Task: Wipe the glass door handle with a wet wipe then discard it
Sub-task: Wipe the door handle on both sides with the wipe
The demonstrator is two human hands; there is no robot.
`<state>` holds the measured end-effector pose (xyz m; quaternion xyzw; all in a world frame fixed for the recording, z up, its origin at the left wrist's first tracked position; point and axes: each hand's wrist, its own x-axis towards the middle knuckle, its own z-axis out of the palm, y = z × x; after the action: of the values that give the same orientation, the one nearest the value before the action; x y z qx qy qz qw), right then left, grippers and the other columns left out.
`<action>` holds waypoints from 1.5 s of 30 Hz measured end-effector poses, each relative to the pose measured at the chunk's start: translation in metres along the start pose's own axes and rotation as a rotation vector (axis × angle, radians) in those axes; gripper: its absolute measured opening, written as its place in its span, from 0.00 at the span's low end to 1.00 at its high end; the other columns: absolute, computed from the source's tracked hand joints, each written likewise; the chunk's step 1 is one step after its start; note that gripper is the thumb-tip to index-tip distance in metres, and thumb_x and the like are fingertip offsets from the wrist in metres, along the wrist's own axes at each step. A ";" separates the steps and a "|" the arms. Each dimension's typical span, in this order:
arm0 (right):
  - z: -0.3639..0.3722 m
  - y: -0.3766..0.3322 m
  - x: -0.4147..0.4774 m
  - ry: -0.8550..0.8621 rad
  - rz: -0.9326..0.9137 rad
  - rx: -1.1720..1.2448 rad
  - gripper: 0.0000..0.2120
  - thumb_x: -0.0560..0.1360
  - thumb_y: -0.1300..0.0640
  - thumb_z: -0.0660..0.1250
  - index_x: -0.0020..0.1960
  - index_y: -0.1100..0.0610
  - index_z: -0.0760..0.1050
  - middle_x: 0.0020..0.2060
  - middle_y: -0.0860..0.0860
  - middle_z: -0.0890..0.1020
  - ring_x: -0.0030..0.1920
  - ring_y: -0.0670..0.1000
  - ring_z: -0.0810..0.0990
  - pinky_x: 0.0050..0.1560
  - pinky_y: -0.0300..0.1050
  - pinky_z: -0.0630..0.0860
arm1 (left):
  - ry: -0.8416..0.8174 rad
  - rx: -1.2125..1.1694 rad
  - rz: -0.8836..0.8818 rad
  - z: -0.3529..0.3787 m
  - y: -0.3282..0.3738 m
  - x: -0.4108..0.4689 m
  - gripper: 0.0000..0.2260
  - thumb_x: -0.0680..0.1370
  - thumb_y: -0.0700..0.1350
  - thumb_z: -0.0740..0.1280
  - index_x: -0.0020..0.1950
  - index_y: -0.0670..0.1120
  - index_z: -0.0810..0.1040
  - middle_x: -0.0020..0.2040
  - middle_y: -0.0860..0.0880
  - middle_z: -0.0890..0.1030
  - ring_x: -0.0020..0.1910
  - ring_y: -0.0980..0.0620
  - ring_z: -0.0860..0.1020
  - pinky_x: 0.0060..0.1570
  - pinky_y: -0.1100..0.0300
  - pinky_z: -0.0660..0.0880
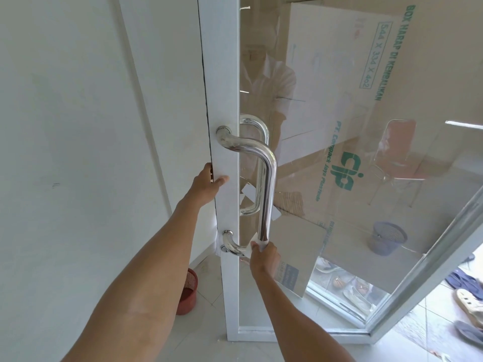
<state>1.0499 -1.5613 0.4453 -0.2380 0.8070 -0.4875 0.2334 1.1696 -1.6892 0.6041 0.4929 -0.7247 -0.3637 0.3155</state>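
A chrome D-shaped handle [269, 173] is mounted on the white frame of a glass door [226, 205]. My right hand [264, 259] grips the lower end of the handle bar with a white wet wipe [257, 242] wrapped between fingers and metal. My left hand [209, 184] holds the door's edge at mid-handle height, thumb on the front of the frame and fingers curled round behind it.
A red mesh bin [187, 291] stands on the tiled floor by the wall, left of the door. Through the glass I see a large cardboard box [366, 126], a blue basket [386, 237] and shoes. Sandals [467, 296] lie at the right.
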 end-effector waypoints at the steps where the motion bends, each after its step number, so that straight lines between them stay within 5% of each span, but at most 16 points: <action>1: -0.001 -0.002 0.000 0.021 -0.028 -0.003 0.14 0.75 0.54 0.69 0.53 0.64 0.77 0.49 0.60 0.83 0.51 0.60 0.81 0.48 0.47 0.75 | -0.001 0.000 0.006 0.000 0.001 0.000 0.24 0.78 0.52 0.66 0.70 0.45 0.65 0.66 0.45 0.75 0.64 0.44 0.74 0.64 0.48 0.71; 15: -0.035 -0.032 0.012 0.018 -0.500 -0.155 0.20 0.78 0.48 0.64 0.63 0.59 0.72 0.48 0.55 0.81 0.48 0.55 0.80 0.48 0.49 0.77 | 0.000 -0.044 -0.023 0.005 0.000 0.002 0.24 0.78 0.52 0.66 0.71 0.45 0.64 0.67 0.46 0.74 0.65 0.45 0.73 0.67 0.44 0.69; 27: -0.017 0.009 0.006 -0.069 -0.275 -0.129 0.13 0.76 0.52 0.69 0.54 0.61 0.74 0.46 0.56 0.82 0.44 0.55 0.80 0.41 0.43 0.74 | -0.010 -0.016 -0.048 0.006 0.002 0.001 0.24 0.79 0.52 0.64 0.72 0.46 0.63 0.68 0.47 0.74 0.65 0.46 0.73 0.67 0.45 0.69; 31: -0.013 0.009 0.009 -0.119 -0.148 -0.041 0.13 0.75 0.53 0.70 0.53 0.62 0.75 0.46 0.56 0.82 0.48 0.58 0.81 0.46 0.46 0.76 | 0.000 -0.025 -0.039 0.006 0.000 0.001 0.24 0.79 0.52 0.64 0.72 0.46 0.63 0.68 0.48 0.73 0.66 0.46 0.73 0.67 0.45 0.68; 39: -0.017 0.003 0.008 0.007 -0.334 0.027 0.10 0.74 0.53 0.70 0.50 0.58 0.74 0.41 0.51 0.81 0.43 0.53 0.79 0.40 0.40 0.72 | 0.012 -0.015 -0.056 0.007 0.001 -0.002 0.24 0.79 0.53 0.64 0.71 0.47 0.64 0.67 0.48 0.74 0.65 0.47 0.73 0.67 0.46 0.69; 45: 0.002 0.016 -0.004 -0.066 0.016 0.190 0.15 0.74 0.54 0.70 0.55 0.63 0.74 0.49 0.59 0.82 0.50 0.60 0.79 0.47 0.47 0.73 | 0.012 -0.017 -0.064 0.008 0.000 -0.005 0.24 0.79 0.53 0.64 0.71 0.46 0.64 0.67 0.48 0.74 0.64 0.46 0.73 0.66 0.45 0.69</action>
<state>1.0520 -1.5536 0.4311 -0.2244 0.7508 -0.5519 0.2852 1.1649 -1.6833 0.5996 0.5151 -0.7036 -0.3769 0.3123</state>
